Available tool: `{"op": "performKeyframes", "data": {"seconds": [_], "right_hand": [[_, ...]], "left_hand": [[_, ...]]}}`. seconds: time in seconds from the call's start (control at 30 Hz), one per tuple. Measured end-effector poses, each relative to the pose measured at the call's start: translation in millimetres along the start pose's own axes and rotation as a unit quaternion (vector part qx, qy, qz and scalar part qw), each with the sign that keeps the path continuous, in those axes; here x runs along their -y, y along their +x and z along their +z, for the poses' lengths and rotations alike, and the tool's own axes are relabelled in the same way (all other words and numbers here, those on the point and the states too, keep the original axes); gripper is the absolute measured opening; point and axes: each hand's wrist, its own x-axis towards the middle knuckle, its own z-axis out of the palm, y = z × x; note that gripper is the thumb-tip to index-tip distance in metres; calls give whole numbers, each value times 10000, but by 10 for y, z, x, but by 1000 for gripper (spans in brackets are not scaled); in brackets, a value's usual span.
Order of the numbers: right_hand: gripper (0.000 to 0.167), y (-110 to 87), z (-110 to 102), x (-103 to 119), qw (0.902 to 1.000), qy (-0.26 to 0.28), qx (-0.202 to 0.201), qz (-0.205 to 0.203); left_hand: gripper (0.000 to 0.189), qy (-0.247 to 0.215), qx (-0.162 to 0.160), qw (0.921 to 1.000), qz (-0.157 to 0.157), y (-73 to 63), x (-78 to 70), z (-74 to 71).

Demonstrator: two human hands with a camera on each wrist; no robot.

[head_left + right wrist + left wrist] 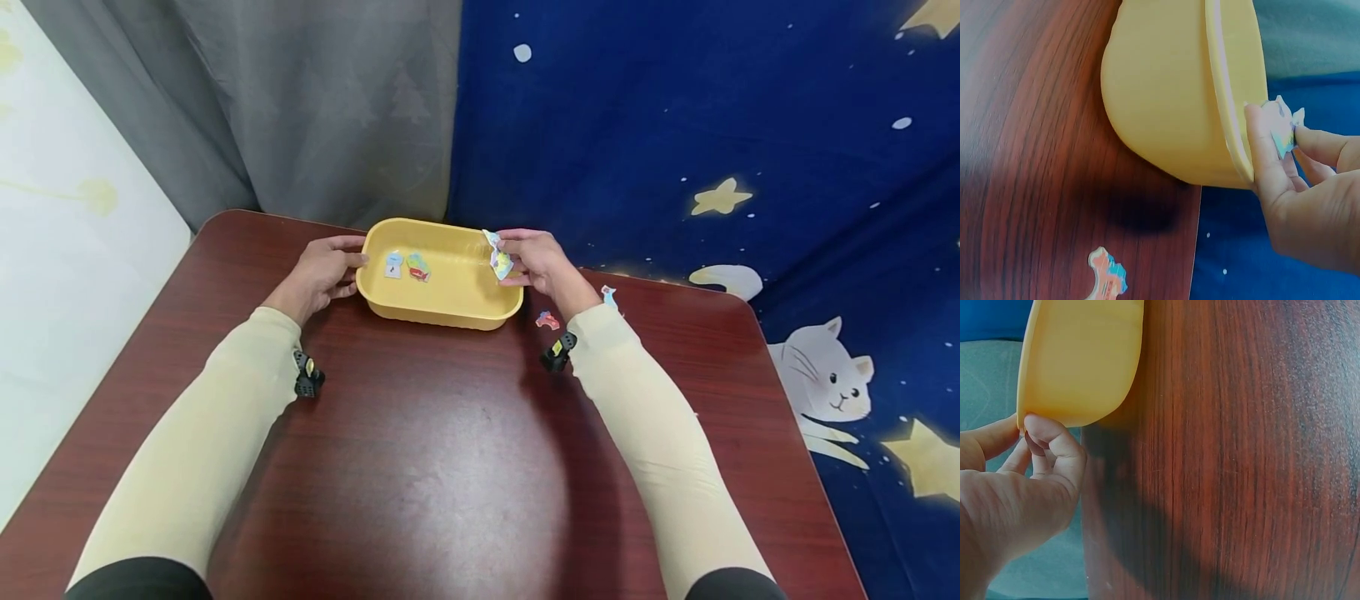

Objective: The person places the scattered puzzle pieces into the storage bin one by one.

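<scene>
Pinching a printed cutout [502,265], the right hand [534,257] is holding it at the right end of the yellow basin [438,316], upper centre; the left hand [321,273] is gripping the left rim. Two cutouts [393,268] are lying inside; two loose cutouts [547,317] are seemingly remaining, right of centre.

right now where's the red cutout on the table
In the head view, the red cutout lies on the wood-grain table, between the right end of the yellow tub and the right sleeve.

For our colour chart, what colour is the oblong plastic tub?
The tub is yellow, clearest in head view.
</scene>
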Motion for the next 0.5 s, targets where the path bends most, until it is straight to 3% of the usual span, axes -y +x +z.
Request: {"op": "performKeyframes", "data": {"seconds": [0.27, 0.5], "right_hand": [[46, 47, 124, 3, 9999, -47, 96, -18], [39, 103, 215, -32, 9999, 1, 115, -17]], "left_hand": [[46, -42, -22, 10000, 35, 3, 3, -5], [45, -59, -9, 10000, 55, -4, 6, 2]]}}
